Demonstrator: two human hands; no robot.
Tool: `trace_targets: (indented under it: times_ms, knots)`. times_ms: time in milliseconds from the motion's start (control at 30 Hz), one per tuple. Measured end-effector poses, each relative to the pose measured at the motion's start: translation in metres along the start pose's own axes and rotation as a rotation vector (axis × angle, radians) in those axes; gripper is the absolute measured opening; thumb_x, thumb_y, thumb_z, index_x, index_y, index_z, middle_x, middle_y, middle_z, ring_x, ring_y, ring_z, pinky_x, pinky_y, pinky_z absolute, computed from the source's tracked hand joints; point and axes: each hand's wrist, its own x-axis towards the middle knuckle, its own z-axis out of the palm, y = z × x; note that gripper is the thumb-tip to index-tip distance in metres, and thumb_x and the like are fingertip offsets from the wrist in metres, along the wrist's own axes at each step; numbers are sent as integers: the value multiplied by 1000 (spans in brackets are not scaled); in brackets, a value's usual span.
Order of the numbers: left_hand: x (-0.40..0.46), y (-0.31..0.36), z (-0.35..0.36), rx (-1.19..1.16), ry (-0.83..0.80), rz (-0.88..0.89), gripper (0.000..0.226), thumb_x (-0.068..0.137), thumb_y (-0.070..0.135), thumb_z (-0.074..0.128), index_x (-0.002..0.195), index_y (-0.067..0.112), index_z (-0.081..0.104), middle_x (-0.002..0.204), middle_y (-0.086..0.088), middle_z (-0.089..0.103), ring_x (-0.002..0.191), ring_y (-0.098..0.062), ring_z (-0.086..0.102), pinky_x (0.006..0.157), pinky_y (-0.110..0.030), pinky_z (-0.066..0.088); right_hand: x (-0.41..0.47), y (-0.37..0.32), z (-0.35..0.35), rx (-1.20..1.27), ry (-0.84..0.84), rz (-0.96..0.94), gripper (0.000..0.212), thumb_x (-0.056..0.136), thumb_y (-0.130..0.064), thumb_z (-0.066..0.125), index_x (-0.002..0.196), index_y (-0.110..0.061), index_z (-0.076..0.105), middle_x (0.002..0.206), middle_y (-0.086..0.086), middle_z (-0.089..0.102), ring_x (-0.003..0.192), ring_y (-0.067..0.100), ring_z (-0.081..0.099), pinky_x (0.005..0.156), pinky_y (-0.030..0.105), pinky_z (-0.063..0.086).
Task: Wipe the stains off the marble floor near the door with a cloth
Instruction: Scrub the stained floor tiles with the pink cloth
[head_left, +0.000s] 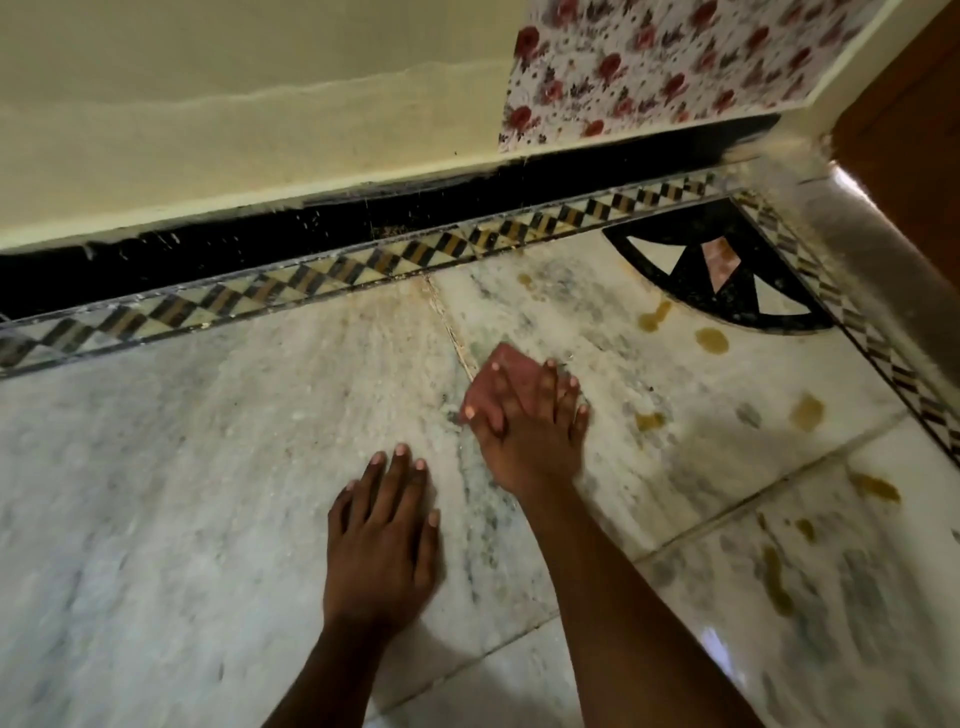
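My right hand (530, 436) presses a small pinkish cloth (511, 371) flat against the white marble floor (208, 467), fingers spread over it, near a tile joint. My left hand (382, 525) rests palm-down on the marble, a little nearer to me and to the left, holding nothing. Several yellow-brown stains dot the floor to the right of the cloth: one pair (654, 316) by the black corner inlay, another blotch (807, 411) farther right, and more (776, 579) on the near right tile.
A checkered border strip (363, 265) and black skirting (260, 234) run along the cream wall. A black fan-shaped inlay (722, 270) fills the corner. A brown wooden door (909, 119) stands at the top right, beside floral-patterned covering (665, 62) on the wall.
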Motion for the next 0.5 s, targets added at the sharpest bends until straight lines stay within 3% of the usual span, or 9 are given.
trace_targets:
  times_ms: [67, 133, 267, 400, 500]
  knots:
    - [8, -5, -4, -27, -2, 61, 63, 99, 41, 45, 157, 18, 50, 169, -7, 42, 155, -33, 41, 118, -51, 37, -35, 23, 5, -12, 3, -5, 77, 94, -87, 25, 158, -65, -12, 176, 0, -29, 162, 32, -26, 130, 63, -8]
    - [42, -19, -12, -27, 13, 157, 65, 97, 39, 43, 159, 18, 48, 168, -10, 42, 147, -38, 50, 116, -50, 39, -48, 40, 9, -6, 5, 106, 81, 89, -93, 22, 155, -67, -17, 174, -2, -34, 162, 30, -28, 129, 64, -7]
    - [138, -41, -24, 21, 79, 39, 68, 105, 53, 29, 169, 32, 24, 180, -4, 14, 164, -34, 19, 127, -58, 27, 16, 18, -3, 106, -16, 314, 89, 87, -96, 18, 159, -60, -19, 170, 5, -40, 156, 43, -36, 127, 66, -13]
    - [178, -54, -5, 38, 75, -92, 69, 106, 62, 14, 170, 36, 11, 181, 3, 3, 167, -26, 3, 132, -57, 15, 76, -31, 1, 38, 59, 97, 83, 94, -88, 18, 162, -55, -14, 173, 9, -34, 157, 46, -33, 127, 67, -13]
    - [175, -52, -7, 42, 55, -117, 70, 106, 63, 13, 170, 35, 10, 181, 3, 1, 167, -25, 0, 132, -54, 13, 51, -22, 7, -56, 81, -62, 79, 93, -89, 17, 159, -61, -16, 175, 1, -30, 160, 37, -29, 126, 67, -15]
